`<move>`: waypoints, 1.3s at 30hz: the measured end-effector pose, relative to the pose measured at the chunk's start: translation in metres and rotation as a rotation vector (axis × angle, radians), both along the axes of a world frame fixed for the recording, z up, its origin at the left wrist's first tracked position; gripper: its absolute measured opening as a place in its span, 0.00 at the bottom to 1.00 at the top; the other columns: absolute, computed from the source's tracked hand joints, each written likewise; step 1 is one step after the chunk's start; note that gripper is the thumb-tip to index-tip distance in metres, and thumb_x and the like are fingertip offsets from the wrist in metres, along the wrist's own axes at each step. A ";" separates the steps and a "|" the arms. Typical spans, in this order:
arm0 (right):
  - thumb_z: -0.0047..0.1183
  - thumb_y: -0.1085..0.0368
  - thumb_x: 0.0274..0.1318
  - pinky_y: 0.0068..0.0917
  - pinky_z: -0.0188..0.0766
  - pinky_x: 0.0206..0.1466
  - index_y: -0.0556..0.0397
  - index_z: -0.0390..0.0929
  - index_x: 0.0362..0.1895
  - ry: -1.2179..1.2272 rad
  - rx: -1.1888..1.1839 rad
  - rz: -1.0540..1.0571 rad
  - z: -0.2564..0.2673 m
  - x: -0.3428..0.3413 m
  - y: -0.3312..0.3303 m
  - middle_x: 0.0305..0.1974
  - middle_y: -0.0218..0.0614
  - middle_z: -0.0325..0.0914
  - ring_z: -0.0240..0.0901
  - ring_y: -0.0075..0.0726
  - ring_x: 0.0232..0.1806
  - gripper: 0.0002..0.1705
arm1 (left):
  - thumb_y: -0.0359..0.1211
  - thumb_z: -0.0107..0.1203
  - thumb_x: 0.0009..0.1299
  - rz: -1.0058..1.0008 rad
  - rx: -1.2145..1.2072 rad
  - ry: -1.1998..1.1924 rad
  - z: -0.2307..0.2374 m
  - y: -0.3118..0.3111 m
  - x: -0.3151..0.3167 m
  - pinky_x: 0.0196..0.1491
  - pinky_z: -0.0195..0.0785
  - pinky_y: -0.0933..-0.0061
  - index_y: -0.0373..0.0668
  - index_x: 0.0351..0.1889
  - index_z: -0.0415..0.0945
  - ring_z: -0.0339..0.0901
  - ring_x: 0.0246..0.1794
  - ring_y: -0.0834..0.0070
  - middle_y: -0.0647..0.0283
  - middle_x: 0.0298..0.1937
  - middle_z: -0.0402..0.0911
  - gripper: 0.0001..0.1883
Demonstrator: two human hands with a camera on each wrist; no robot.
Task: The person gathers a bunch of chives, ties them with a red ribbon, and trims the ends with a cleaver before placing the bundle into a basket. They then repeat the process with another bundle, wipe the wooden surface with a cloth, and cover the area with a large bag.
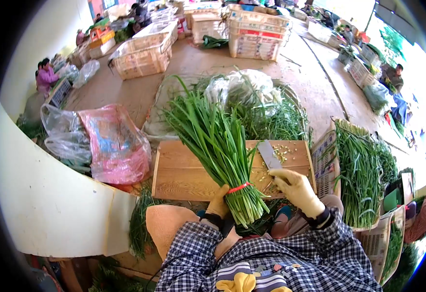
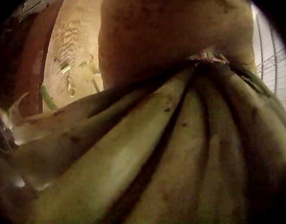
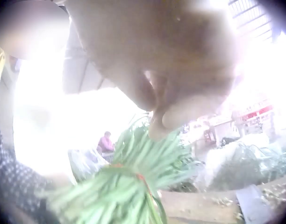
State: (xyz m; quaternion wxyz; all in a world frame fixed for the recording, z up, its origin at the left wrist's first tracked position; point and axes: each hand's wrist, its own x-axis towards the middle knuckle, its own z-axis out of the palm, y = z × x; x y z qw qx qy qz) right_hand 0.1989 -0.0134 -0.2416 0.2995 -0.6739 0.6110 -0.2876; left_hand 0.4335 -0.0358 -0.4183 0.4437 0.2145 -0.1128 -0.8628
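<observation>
My left hand (image 1: pixel 219 202), in a tan glove, grips a bunch of long green chives (image 1: pixel 218 146) near its cut ends. A red tie (image 1: pixel 239 188) circles the bunch just above the pale stalk ends. Close up in the left wrist view, the stalks (image 2: pixel 180 140) fan out below the glove. My gloved right hand (image 1: pixel 298 191) hovers right of the bunch with fingers loosely bent, nothing showing between them. Beyond its fingertips lies a cleaver blade (image 1: pixel 270 155) on the wooden board (image 1: pixel 184 175); in the right wrist view the blade (image 3: pixel 253 205) is apart from the hand.
Pale trimmings (image 1: pixel 283 153) are scattered on the board's right side. A crate of greens (image 1: pixel 361 170) stands at right. Loose greens and clear plastic (image 1: pixel 244 87) lie beyond the board, a pink plastic bag (image 1: pixel 113 141) at left. White crates (image 1: pixel 142 53) and seated people (image 1: pixel 46 75) are farther back.
</observation>
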 end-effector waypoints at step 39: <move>0.71 0.55 0.45 0.41 0.76 0.60 0.62 0.45 0.78 -0.022 -0.270 -0.218 0.041 -0.112 0.032 0.59 0.62 0.74 0.77 0.55 0.57 0.63 | 0.36 0.45 0.78 -0.168 -0.804 -0.293 0.182 -0.017 -0.180 0.73 0.55 0.63 0.35 0.72 0.62 0.66 0.69 0.65 0.57 0.70 0.69 0.26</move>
